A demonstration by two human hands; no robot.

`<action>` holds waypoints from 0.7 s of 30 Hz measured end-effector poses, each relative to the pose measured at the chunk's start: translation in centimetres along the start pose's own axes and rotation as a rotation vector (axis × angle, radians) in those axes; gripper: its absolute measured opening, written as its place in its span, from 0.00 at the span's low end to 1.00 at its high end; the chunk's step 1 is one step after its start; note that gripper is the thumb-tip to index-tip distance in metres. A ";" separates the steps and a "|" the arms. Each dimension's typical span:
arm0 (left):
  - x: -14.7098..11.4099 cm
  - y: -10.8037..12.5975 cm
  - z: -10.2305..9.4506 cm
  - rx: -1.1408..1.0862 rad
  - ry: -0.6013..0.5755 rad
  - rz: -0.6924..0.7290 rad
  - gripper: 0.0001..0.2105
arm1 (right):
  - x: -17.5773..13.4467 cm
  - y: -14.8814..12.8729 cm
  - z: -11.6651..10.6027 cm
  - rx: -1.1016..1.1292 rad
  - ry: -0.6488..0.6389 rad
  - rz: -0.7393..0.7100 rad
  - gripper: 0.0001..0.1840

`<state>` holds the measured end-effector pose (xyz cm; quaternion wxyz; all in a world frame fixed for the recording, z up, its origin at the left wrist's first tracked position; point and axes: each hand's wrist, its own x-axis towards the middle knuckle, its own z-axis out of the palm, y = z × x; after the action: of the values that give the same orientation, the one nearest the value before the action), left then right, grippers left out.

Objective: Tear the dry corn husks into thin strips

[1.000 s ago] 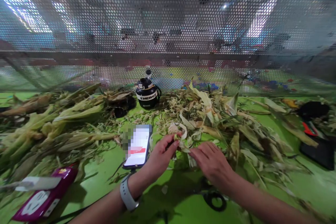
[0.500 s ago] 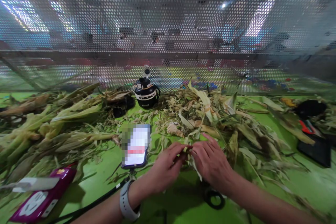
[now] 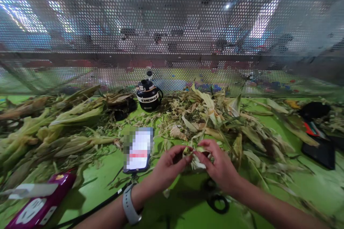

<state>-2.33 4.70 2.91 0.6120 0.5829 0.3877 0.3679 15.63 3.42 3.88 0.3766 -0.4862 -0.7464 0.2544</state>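
My left hand (image 3: 167,166), with a grey watch (image 3: 129,204) on its wrist, pinches a small pale-green corn husk piece (image 3: 198,162) between thumb and fingers. My right hand (image 3: 221,164) grips the same piece from the other side, so the fingertips almost meet. Part of the husk is hidden behind the fingers. Beneath the right hand, black looped handles (image 3: 216,212) lie on the green tabletop (image 3: 182,211), probably of scissors whose blades I cannot see. Just beyond the hands spreads a heap of dry husk scraps (image 3: 215,114).
A lit phone (image 3: 139,150) lies left of my hands. Farther left are whole corn husks (image 3: 72,118) and a magenta device (image 3: 40,200). A black "ENERGY" jug (image 3: 147,96) stands by the perforated metal screen (image 3: 172,25). At right lies a dark flat device (image 3: 319,152).
Both hands have turned and their thumbs show more. The right fingers have lifted and curled around the husk piece, which opens out more between the hands.
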 end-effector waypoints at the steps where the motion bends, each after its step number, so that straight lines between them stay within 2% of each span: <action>1: 0.1 0.0 0.0 -0.066 -0.003 -0.038 0.15 | 0.0 0.2 0.0 0.083 0.023 0.046 0.15; 3: 0.2 0.0 -0.1 -0.177 0.006 -0.096 0.15 | -0.1 0.5 0.1 0.164 0.092 0.072 0.24; 4: 0.2 0.1 -0.1 -0.216 0.024 -0.115 0.15 | -0.2 0.7 0.1 0.174 0.126 0.060 0.25; 7: 0.2 0.2 -0.1 -0.283 0.082 -0.143 0.18 | -0.3 0.7 0.0 0.187 0.174 -0.012 0.20; 11: 0.1 -0.3 0.0 -0.334 0.047 -0.165 0.17 | 0.2 -0.1 -0.5 0.284 0.054 -0.133 0.09; 15: 0.0 -0.7 0.0 -0.400 -0.048 -0.181 0.17 | 0.6 -0.3 -0.8 0.402 -0.077 -0.176 0.08; 19: 0.0 -0.7 0.2 -0.407 -0.066 -0.181 0.16 | 0.5 -0.2 -0.7 0.335 -0.040 -0.259 0.03; 21: 0.0 -0.6 0.3 -0.382 -0.063 -0.173 0.16 | 0.4 -0.2 -0.6 0.374 -0.036 -0.240 0.04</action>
<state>-2.09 4.53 2.34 0.7524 0.4320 0.3402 0.3626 15.92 3.72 4.48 0.4744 -0.3109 -0.7453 0.3505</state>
